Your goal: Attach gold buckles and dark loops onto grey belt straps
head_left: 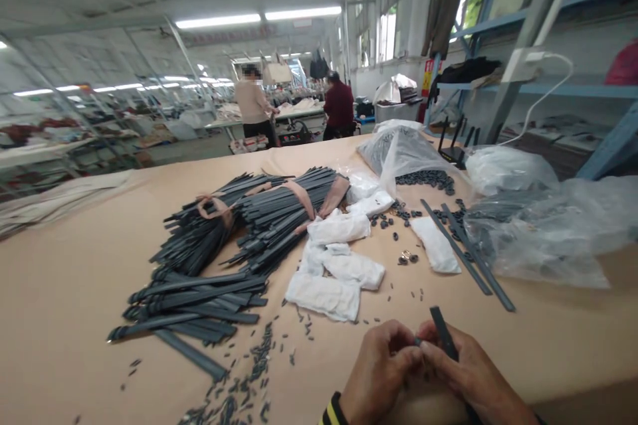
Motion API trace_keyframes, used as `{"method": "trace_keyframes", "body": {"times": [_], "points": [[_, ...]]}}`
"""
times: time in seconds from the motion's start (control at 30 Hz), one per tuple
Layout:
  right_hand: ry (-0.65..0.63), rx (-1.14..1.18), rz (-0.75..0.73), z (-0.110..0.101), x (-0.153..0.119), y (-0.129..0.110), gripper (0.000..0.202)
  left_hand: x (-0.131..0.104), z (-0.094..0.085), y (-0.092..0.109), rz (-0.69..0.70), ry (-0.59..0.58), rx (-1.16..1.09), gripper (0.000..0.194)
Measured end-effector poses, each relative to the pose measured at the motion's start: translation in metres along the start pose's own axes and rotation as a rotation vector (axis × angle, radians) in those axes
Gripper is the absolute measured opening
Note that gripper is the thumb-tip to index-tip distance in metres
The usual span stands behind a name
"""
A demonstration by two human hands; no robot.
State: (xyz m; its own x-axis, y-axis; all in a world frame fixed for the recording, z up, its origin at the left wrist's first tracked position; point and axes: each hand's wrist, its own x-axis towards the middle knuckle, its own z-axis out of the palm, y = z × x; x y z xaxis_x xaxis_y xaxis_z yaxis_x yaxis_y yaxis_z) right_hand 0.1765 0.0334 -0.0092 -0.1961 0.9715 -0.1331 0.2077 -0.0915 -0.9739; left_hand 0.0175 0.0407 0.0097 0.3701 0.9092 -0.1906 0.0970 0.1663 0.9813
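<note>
Near the table's front edge, my left hand [379,372] and my right hand [471,375] meet fingertip to fingertip. A dark grey strap [442,332] is gripped in my right hand, one end sticking up past the fingers and the rest running down under the palm. Between the thumb and finger of my left hand is a small dark piece [417,341]; whether it is part of the strap cannot be made out. Two more straps [466,249] lie just beyond my hands. Small dark clips [259,358] are scattered to the left.
Strap bundles [292,206] tied with cloth lie mid-table, with loose straps [199,302] in front. White packets [323,295] sit beside them. Clear plastic bags [543,232] and a heap of dark buckles [428,180] stand at the right. Two people [254,103] work at a farther table.
</note>
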Motion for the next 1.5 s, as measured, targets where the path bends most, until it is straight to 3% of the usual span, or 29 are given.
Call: {"method": "trace_keyframes", "body": {"times": [0.1,0.2,0.33,0.63,0.8,0.97,1.2,1.5], "points": [[-0.091,-0.018,-0.015,0.007,0.001,-0.002,0.028,-0.009,-0.007,-0.003,-0.046,-0.027,-0.105,0.014],[-0.132,-0.059,-0.018,0.014,0.003,-0.008,0.029,-0.017,-0.01,-0.005,-0.035,0.066,-0.021,0.014],[-0.147,-0.066,0.03,0.023,0.005,-0.014,0.032,-0.024,-0.011,-0.008,-0.025,0.15,0.077,0.016],[-0.128,-0.136,-0.013,0.042,0.004,-0.012,0.023,-0.031,-0.014,-0.015,0.028,0.215,-0.009,0.024],[-0.167,-0.186,-0.009,0.045,-0.003,-0.023,0.027,-0.036,-0.022,-0.014,0.014,0.193,-0.018,0.02],[-0.183,-0.171,0.019,0.039,-0.008,-0.032,0.031,-0.037,-0.034,-0.014,-0.077,0.226,-0.192,0.019],[-0.344,-0.403,-0.061,0.03,-0.008,-0.04,0.032,-0.038,-0.035,-0.014,-0.082,0.171,-0.256,0.02],[-0.657,-0.384,0.051,0.02,0.003,-0.039,0.03,-0.039,-0.029,-0.022,-0.089,0.083,-0.035,0.021]]}}
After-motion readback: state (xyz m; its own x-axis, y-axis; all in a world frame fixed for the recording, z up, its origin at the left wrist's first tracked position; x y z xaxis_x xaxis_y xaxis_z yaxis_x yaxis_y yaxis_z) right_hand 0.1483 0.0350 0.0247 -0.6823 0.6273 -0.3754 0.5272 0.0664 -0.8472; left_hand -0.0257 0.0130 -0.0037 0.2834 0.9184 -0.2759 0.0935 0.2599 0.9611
